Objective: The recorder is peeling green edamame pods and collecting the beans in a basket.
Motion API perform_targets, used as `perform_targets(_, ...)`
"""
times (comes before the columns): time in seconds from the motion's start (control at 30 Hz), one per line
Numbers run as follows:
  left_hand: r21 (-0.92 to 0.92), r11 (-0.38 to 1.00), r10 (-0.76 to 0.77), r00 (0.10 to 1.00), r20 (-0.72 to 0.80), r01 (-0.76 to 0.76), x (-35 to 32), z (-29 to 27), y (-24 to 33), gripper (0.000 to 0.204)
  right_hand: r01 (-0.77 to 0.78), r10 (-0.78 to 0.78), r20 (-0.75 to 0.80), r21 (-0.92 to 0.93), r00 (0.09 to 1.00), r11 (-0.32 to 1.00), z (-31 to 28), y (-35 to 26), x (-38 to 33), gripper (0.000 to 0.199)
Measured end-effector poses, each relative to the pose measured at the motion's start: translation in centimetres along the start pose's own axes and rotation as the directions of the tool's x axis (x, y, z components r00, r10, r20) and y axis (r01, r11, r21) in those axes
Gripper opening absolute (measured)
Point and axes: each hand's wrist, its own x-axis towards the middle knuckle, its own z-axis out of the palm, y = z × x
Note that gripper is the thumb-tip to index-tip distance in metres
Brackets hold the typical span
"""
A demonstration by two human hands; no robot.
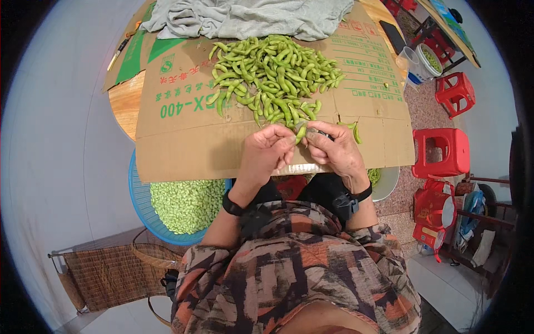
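A green edamame pod [301, 134] is pinched between my two hands, just over the near edge of the cardboard [189, 150]. My left hand [271, 146] has its fingers closed on the pod's left side. From the other side, my right hand [334, 146] closes thumb and fingers on the same pod; whether it holds anything else is hidden. Straight ahead lies a heap of edamame pods [278, 72], reaching close to my fingertips. A couple of loose pods [356, 132] rest beside my right hand.
Left of my lap, a blue basket [135, 189] holds many shelled green beans [186, 205]. A metal bowl [391, 186] with green pods or husks sits partly under the cardboard at right. A grey cloth [250, 19] lies behind the heap. Red stools [441, 154] stand to the right.
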Motion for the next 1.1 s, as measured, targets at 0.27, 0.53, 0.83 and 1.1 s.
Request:
perform_targets(0.27, -0.439, 0.867, -0.166, 0.968, 0.19, 0.235, -0.1, 0.9, 0.9, 0.012, -0.003, -0.004, 0.047, 0.142, 0.999, 0.99, -0.2, -0.1, 0.0, 0.018)
perform_targets(0.53, 0.589, 0.785, 0.246, 0.969, -0.013, -0.192, 0.1, 1.1, -0.2, 0.014, 0.27, -0.387, -0.135, -0.511, 0.912, 0.816, 1.6, 1.1, -1.2, 0.02)
perform_targets(0.83, -0.1, 0.977, -0.182, 0.98, 0.085, 0.19, 1.6, 0.3, 1.2, 0.028, 0.276, -0.452, -0.147, -0.616, 0.88, 0.738, 2.1, 1.2, -0.2, 0.02)
perform_targets(1.1, -0.174, 0.959, -0.208, 0.971, 0.114, 0.226, 1.8, 0.9, 1.0, 0.023, 0.321, -0.624, -0.045, -0.827, 0.781, 0.461, 2.5, 0.9, 0.5, 0.017)
